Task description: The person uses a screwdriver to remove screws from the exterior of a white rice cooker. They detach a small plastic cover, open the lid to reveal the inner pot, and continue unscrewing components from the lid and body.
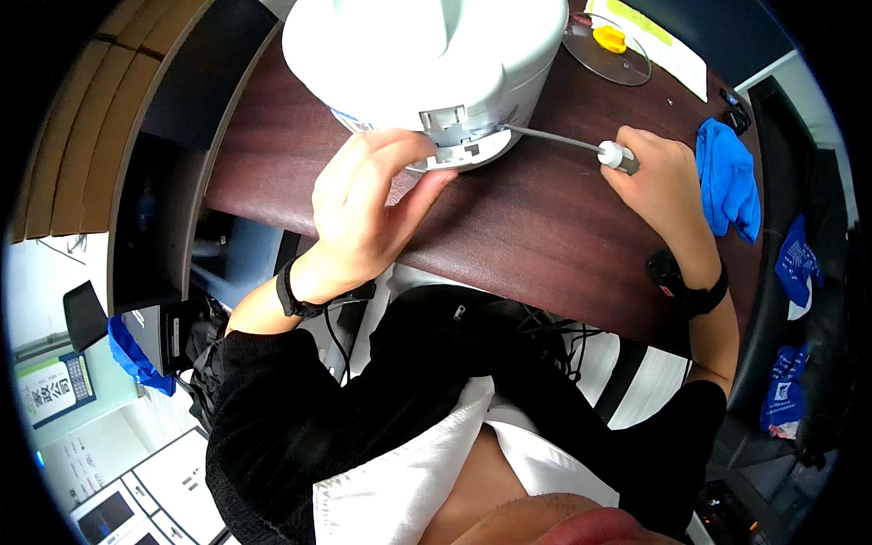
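A white rounded appliance [400, 54], possibly a rice cooker, stands at the far edge of the desk. Its near side has a white panel [470, 150] tilted outward, which exposes a recess with slots. My left hand [363, 195] pinches the left end of this panel, thumb below and fingers above. A screwdriver [554, 138] with a grey and white handle is in my right hand [658, 177], fingers wrapped round the handle. Its long shaft points left, and the tip reaches the gap between panel and body. The exact contact of the tip is hidden.
On the dark red-brown desk [545, 241], a glass lid [604, 59] with a yellow knob lies beyond the screwdriver, near a yellow-and-white paper [686, 68]. A blue cloth [728, 177] lies right of my right hand. Shelving [173, 173] stands at the left.
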A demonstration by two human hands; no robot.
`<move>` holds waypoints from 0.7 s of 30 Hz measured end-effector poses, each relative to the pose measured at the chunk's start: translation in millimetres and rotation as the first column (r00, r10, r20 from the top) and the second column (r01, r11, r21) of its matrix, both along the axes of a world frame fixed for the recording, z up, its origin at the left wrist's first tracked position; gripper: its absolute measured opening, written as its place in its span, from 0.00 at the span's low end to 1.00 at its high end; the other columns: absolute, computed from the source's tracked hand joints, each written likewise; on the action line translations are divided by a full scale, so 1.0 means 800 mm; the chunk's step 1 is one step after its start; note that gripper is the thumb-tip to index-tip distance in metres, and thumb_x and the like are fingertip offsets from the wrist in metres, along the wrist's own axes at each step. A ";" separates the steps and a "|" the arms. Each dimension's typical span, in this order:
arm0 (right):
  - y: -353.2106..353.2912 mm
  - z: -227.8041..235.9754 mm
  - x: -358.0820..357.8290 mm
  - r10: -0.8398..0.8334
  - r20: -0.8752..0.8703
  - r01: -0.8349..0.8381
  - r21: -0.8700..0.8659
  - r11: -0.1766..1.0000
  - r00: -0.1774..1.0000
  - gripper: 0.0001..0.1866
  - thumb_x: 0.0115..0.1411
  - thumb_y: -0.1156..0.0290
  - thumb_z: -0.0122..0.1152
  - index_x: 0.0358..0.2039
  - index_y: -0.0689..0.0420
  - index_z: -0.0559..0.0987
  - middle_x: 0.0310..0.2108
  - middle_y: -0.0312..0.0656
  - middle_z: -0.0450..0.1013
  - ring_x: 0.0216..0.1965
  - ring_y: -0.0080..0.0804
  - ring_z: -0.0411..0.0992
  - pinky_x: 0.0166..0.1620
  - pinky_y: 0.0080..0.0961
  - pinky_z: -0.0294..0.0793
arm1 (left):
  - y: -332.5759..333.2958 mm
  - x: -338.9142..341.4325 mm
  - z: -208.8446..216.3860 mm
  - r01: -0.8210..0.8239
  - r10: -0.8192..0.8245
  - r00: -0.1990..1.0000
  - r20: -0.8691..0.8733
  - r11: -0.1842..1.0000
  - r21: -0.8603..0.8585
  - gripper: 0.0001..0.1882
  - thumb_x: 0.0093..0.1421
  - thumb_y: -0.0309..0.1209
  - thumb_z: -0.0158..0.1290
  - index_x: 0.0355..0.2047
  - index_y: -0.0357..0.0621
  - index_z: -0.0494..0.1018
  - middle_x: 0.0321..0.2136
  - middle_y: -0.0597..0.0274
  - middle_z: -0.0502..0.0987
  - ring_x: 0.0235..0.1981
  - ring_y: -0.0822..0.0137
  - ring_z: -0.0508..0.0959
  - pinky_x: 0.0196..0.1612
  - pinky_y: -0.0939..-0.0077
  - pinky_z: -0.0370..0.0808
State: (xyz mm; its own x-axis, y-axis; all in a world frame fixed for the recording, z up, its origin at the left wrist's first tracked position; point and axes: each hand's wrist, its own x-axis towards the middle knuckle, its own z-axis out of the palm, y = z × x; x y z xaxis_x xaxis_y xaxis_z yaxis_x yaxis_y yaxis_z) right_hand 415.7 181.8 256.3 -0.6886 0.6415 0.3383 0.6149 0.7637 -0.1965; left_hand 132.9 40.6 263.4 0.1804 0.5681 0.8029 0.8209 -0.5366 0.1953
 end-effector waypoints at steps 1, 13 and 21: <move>0.002 0.001 0.000 0.008 -0.008 -0.008 0.015 1.000 1.000 0.13 0.48 0.66 0.68 0.24 0.56 0.72 0.21 0.43 0.72 0.24 0.45 0.74 0.26 0.36 0.70 | -0.003 0.003 0.002 -0.012 0.013 0.999 0.033 1.000 -0.029 0.20 0.45 0.24 0.69 0.38 0.38 0.74 0.31 0.57 0.77 0.33 0.58 0.78 0.34 0.70 0.75; -0.001 -0.001 0.011 -0.046 -0.045 0.045 -0.029 0.999 0.998 0.14 0.47 0.67 0.69 0.23 0.57 0.71 0.20 0.43 0.70 0.21 0.43 0.72 0.24 0.34 0.67 | -0.005 0.009 -0.017 -0.005 0.015 0.992 0.122 0.996 -0.084 0.20 0.40 0.11 0.58 0.35 0.43 0.77 0.33 0.58 0.72 0.34 0.60 0.77 0.34 0.72 0.76; 0.008 -0.005 0.001 0.055 -0.171 -0.073 -0.105 0.992 0.984 0.09 0.48 0.72 0.66 0.25 0.57 0.73 0.20 0.42 0.70 0.21 0.38 0.72 0.25 0.30 0.68 | 0.000 0.002 -0.024 0.020 0.028 0.938 0.347 0.991 -0.135 0.19 0.44 0.13 0.62 0.37 0.37 0.74 0.31 0.54 0.79 0.34 0.57 0.80 0.39 0.69 0.76</move>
State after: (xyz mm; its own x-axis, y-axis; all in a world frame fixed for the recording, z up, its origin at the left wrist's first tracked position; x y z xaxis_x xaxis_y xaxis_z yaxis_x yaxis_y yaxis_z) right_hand 416.3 188.5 252.6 -0.6689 0.6376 0.3821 0.5167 0.7684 -0.3776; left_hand 134.7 40.8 244.3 -0.0981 0.6754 0.7309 0.6909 -0.4824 0.5385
